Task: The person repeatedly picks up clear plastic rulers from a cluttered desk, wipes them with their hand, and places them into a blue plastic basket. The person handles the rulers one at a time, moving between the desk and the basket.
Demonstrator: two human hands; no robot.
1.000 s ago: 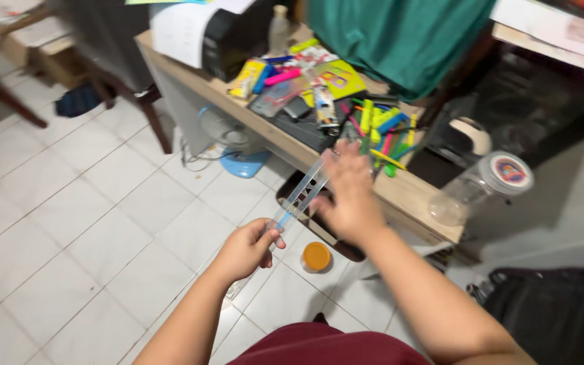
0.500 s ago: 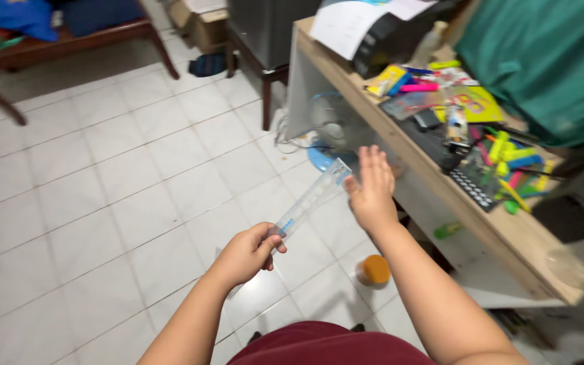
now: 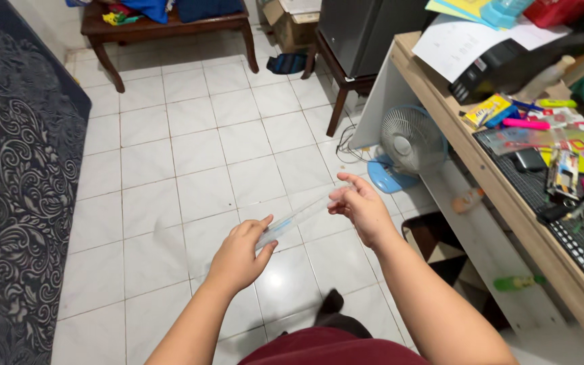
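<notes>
Left hand [image 3: 238, 253] in closed grip, right hand [image 3: 358, 211] half-curled.
</notes>
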